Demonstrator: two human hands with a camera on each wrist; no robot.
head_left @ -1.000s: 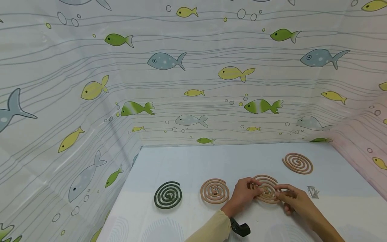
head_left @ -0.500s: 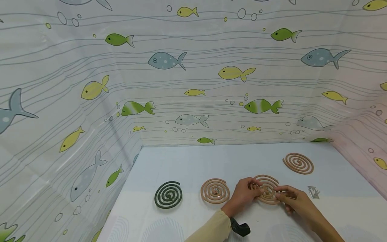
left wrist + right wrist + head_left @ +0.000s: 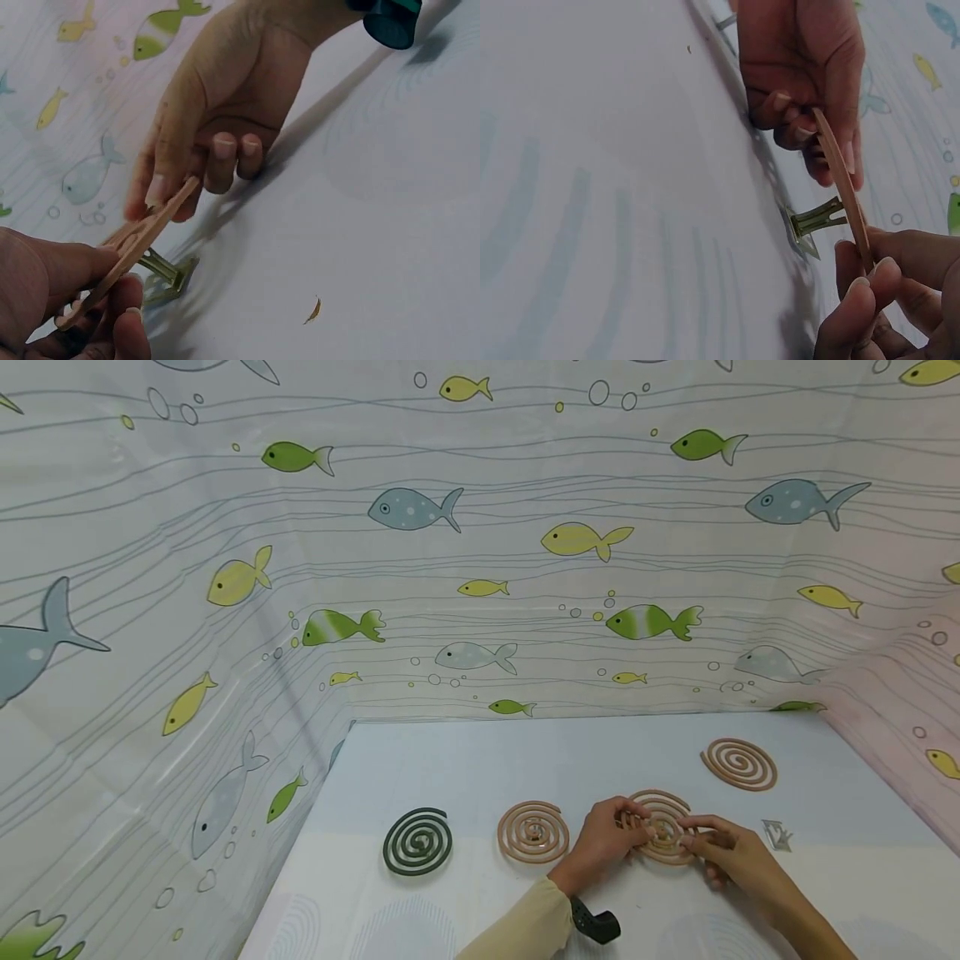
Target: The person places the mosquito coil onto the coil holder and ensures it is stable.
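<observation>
A brown mosquito coil [image 3: 666, 862] is between my two hands, raised at a slant over the white table in both wrist views. My left hand [image 3: 607, 839] pinches its left edge between thumb and fingers. At the opposite edge, my right hand [image 3: 729, 852] pinches it too, the other fingers curled below. Under the coil, a small metal coil stand [image 3: 814, 219] rests on the table, its forked upright reaching the coil's underside. Edge-on, the coil [image 3: 139, 244] covers part of the stand [image 3: 171, 274] in the left wrist view.
Leftward are a dark green coil [image 3: 417, 843] and another brown coil [image 3: 533, 833], each with a stand at its centre. One more brown coil [image 3: 738, 765] lies back right, near a loose metal stand [image 3: 777, 836]. Fish-printed sheeting [image 3: 480, 618] walls the table.
Both hands keep their hold on the brown coil with barely any movement. The head view shifts slightly.
</observation>
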